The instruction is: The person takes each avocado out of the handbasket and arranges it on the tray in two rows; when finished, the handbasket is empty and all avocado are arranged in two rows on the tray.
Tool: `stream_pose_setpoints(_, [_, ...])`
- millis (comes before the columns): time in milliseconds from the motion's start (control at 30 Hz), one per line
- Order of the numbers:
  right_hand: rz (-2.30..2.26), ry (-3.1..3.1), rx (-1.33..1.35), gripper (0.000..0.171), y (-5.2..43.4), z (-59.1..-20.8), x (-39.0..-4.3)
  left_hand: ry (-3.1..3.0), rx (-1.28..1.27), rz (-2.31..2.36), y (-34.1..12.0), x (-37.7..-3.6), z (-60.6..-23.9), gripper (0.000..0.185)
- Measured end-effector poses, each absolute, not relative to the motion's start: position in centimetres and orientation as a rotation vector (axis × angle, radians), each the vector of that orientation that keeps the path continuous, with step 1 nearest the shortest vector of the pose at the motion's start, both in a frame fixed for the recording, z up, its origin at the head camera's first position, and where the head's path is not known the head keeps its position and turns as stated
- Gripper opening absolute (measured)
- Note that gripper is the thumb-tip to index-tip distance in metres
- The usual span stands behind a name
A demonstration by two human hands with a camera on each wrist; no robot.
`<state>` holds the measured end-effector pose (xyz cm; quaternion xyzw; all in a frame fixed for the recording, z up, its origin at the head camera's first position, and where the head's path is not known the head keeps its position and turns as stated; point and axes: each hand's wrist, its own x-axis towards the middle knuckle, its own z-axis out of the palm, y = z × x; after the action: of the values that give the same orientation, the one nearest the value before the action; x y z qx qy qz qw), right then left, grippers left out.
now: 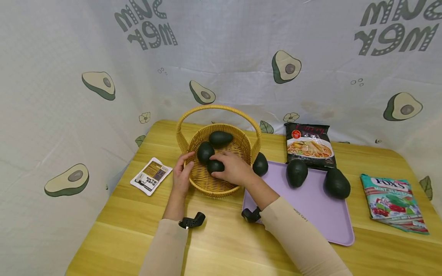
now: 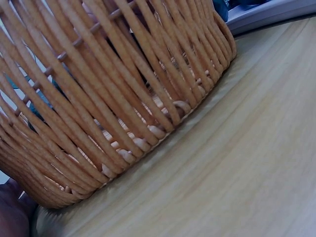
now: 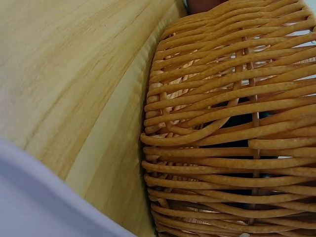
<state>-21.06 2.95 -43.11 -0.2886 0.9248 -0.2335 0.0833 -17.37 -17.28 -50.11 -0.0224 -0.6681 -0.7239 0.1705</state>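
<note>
Both hands work at the basket (image 1: pixel 217 184) in the head view. The right hand (image 1: pixel 233 167) reaches inside it, fingers curled over an avocado (image 1: pixel 215 166) that lies on the basket floor near the front. The left hand (image 1: pixel 182 171) sits against the basket's left rim, thumb hooked over the edge and fingers down the outer wall, gripping it. Two more avocados (image 1: pixel 210 145) lie deeper in the basket, one at the back and one just left of the held one. The basket stands on the wooden counter (image 1: pixel 221 245), its arched handle upright. A purple tray (image 1: pixel 321 218) lies just right of it; one avocado sits at the tray's near-left corner beside the basket, and two stand further right along its far edge. A noodle packet (image 1: pixel 310 145) lies behind the tray, a candy bag (image 1: pixel 393 203) well to the right, and a small sachet (image 1: pixel 151 175) left of the basket.

From the left wrist view, the basket's woven wall (image 2: pixel 113 94) fills most of the frame, resting on the counter (image 2: pixel 237 163); a bit of the hand shows at the lower left corner, its grip unclear here.

From the right wrist view, the basket wall (image 3: pixel 222 138) is seen from outside, dark shapes behind the weave, with the counter (image 3: pixel 64 64) beside it and a tray edge (image 3: pixel 34 202) at lower left. The hand itself is not visible.
</note>
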Motion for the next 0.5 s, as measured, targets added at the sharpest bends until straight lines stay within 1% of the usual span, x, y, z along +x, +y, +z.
stream_pose_setpoints(267, [-0.832, 2.724, -0.878, 0.058, 3.04, -42.98, -20.92, -1.909, -0.053, -2.053, -17.33, -17.36, -50.14, 0.036])
stream_pose_setpoints(500, [-1.15, 2.688, -0.924, 0.058, 3.46, -42.98, -20.84, -1.914, -0.044, -2.053, -17.34, -17.44, -50.17, 0.036])
